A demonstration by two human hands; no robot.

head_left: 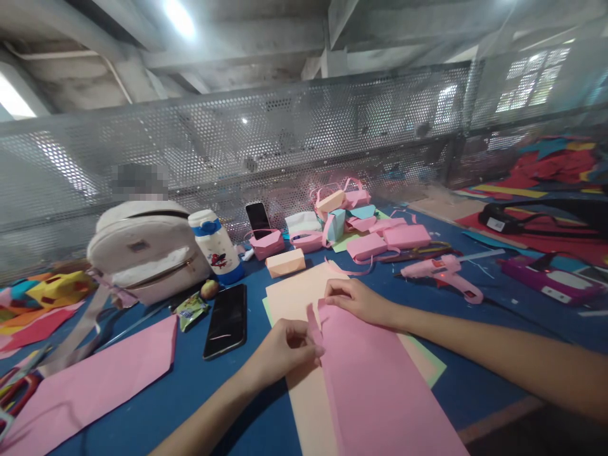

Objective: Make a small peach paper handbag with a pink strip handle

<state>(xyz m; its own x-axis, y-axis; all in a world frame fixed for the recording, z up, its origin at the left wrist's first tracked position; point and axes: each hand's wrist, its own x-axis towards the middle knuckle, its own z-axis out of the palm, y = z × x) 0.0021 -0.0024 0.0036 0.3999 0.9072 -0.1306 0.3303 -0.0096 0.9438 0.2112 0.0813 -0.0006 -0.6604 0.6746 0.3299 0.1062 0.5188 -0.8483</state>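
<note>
A large sheet of pink paper (375,380) lies over peach paper (304,405), and a corner of green paper (430,361) shows underneath. My left hand (285,348) is closed, thumb and fingers pinching the left edge of the pink sheet. Along that edge a narrow pink strip (313,324) stands up; whether it is folded or partly torn off I cannot tell. My right hand (356,301) grips the sheet's top left corner, its fingertips bent down at the edge.
At left are a folded pink paper (109,386), scissors (19,392), a phone (227,322), a bottle (216,247) and a white backpack (147,253). Small paper bags (368,246) lie ahead. A pink glue gun (441,275) with a cable lies right, near a purple device (551,278).
</note>
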